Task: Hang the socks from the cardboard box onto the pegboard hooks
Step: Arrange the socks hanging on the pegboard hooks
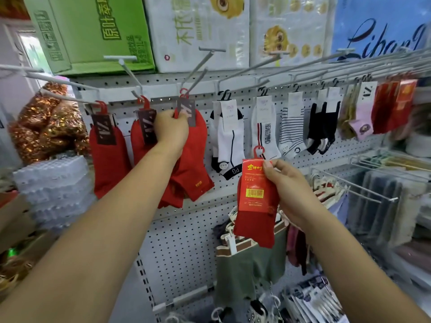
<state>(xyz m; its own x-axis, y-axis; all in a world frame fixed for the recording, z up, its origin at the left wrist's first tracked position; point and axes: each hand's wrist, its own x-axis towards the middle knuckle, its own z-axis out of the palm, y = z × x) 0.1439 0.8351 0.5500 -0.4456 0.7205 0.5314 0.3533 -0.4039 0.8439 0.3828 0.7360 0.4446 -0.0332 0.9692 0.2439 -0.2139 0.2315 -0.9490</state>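
Socks, a red pair on a red card, are being held up in front of the pegboard by the right hand. The card's top edge is being pinched between thumb and fingers, and the red plastic hanger loop is being left free above. Over to the left, a bunch of red socks already on the board is being gripped at its tags by the left hand, fingers curled round them just under the long wire hook.

The threading of the new pair onto that hook looks to be the step in hand. For a clean job, the loop is best being carried up to the hook's outer tip, turned square to the wire and slid back. Meanwhile the hanging bunch is being pressed toward the board so that room is made.

To the right, white socks, striped socks and black socks are being shown on neighbouring hooks. A green carton is being stored on the shelf above. The wires are jutting out close together with crossbars at their tips, so the loop could be caught on the wrong one. The cardboard box cannot be made out for certain.
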